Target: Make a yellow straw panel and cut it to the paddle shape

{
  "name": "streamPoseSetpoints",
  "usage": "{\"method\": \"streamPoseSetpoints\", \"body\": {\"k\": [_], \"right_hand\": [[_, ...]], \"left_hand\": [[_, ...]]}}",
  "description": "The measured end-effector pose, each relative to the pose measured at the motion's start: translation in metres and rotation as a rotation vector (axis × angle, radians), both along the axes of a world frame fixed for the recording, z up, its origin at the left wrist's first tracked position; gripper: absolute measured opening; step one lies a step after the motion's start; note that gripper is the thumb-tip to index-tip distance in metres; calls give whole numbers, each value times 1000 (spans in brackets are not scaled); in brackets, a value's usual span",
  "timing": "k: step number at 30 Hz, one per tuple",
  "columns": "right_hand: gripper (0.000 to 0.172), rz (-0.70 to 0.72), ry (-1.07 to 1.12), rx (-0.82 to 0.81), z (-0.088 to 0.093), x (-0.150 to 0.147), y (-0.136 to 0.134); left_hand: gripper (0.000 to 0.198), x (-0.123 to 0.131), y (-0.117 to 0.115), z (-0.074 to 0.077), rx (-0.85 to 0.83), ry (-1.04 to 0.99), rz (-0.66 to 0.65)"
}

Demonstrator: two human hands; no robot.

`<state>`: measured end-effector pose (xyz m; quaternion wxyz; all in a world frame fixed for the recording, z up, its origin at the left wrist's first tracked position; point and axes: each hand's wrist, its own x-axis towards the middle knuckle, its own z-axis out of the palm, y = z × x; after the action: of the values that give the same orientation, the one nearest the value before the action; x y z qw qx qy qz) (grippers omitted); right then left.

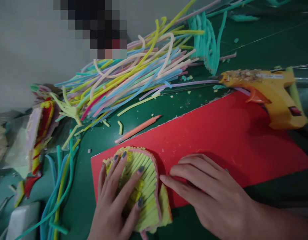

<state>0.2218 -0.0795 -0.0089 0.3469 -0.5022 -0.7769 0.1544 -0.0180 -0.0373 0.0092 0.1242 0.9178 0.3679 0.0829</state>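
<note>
My left hand (121,196) lies spread and flat over a rounded craft piece (149,190). The piece is made of pale yellow-green fuzzy stems laid side by side, with a pink stem along its border and brighter yellow curled bits on top, partly under my fingers. A yellow flap with an orange edge (165,208) shows under its right side. At the right border is my right hand (213,190), its index fingertip at or touching the pink stem and the other fingers loosely bent. Nothing shows in its fingers; the thumb is hidden.
A red board (206,133) lies beneath the piece on the green table. A yellow glue gun (273,96) rests at its right end. Behind are an orange marker (139,129) and a heap of coloured fuzzy stems (134,76). A white box (23,220) stands at lower left.
</note>
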Motion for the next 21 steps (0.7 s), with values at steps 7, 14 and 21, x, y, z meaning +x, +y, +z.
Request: {"method": "streamPoseSetpoints", "body": {"k": [7, 14, 21], "right_hand": [[40, 89, -68, -41, 0, -1, 2], [41, 110, -120, -24, -5, 1, 0], [49, 83, -132, 13, -6, 1, 0]], "left_hand": [[66, 0, 3, -1, 13, 62, -61], [60, -1, 3, -1, 31, 80, -63], [44, -5, -3, 1, 101, -256, 219]]}}
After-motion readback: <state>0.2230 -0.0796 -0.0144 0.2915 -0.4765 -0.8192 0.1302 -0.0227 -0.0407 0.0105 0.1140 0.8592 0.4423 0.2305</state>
